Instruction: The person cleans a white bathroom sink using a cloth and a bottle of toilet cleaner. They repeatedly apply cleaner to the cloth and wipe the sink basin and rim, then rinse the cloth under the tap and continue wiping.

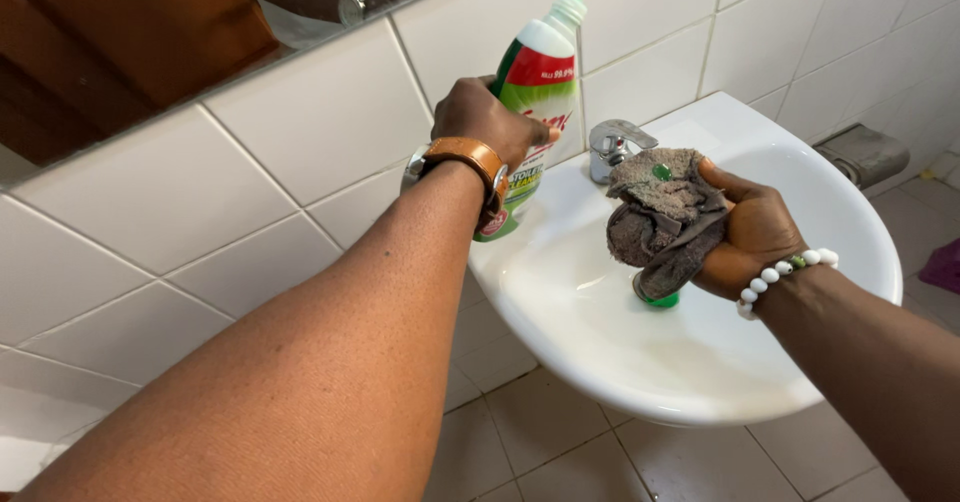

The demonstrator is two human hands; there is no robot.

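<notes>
Plastic bottle [530, 92], crumpled grey cloth [665, 217].

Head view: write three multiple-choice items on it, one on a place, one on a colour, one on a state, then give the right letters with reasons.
1. Where is the cleaner bottle?
A. Held up in the left hand, over the back edge of the sink
B. Lying in the basin
C. Standing on the floor

2. What colour are the beads of the bracelet on the right wrist?
A. Mostly black
B. Mostly white
C. Mostly red

3. What is the state of the cloth?
A. Folded flat on the sink rim
B. Hanging from the tap
C. Bunched up in the right hand

Answers:
1 A: the left hand grips the bottle's body, beside the tap.
2 B: the beads are white, with one greenish one.
3 C: the brownish-grey cloth is crumpled in the right hand, which holds it over the basin.
</notes>
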